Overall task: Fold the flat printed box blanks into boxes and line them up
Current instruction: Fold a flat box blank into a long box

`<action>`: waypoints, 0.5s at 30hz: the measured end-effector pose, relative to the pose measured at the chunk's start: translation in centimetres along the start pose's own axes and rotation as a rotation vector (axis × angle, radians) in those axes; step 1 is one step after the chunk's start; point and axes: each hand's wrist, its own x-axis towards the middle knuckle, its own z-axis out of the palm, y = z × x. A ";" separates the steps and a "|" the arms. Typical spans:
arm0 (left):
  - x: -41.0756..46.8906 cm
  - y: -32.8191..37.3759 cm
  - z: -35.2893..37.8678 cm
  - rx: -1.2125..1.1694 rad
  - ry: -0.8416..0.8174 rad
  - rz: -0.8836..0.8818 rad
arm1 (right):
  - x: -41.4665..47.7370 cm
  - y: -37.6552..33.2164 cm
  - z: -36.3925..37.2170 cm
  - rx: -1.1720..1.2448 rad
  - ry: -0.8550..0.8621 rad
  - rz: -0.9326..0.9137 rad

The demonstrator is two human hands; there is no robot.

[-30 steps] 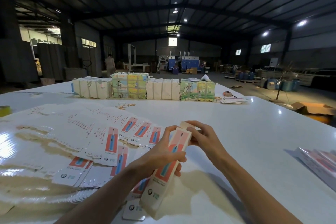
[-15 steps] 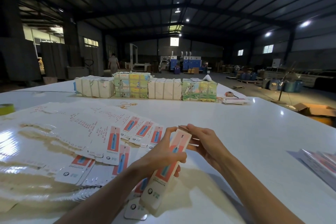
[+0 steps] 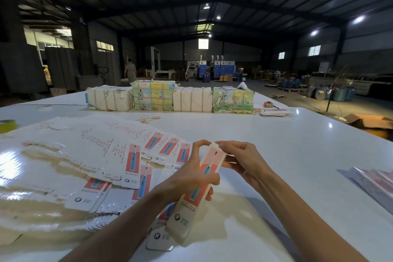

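left hand [image 3: 187,178] wraps the box [image 3: 212,159] mid-length, tilted just above the bench [image 3: 276,144] | right hand [image 3: 244,161] now pinches its top end, flap looks further in than a moment ago, closure near | box inside hidden | flat blanks [image 3: 131,161] fanned left | strapped bundles [image 3: 191,99] far edge | floor carton [image 3: 370,121], contents unclear

Left of the held box [image 3: 210,162] flat blanks [image 3: 89,151] cover the table [image 3: 276,144], wrapped bundles [image 3: 170,98] wall off its far side, and rightward bare tabletop reaches a printed pile [image 3: 374,181].
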 end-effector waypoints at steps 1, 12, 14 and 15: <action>0.0 0.0 0.0 -0.007 0.002 -0.008 | 0.0 0.0 0.0 -0.001 -0.006 0.003; 0.8 -0.9 -0.1 -0.139 0.021 0.043 | -0.2 0.4 0.4 0.052 -0.141 -0.012; 1.0 -0.9 -0.1 -0.178 0.079 0.040 | -0.1 1.1 0.8 0.046 -0.119 -0.069; 1.1 -0.9 -0.2 -0.196 0.120 0.031 | 0.1 1.5 1.0 0.024 -0.090 -0.106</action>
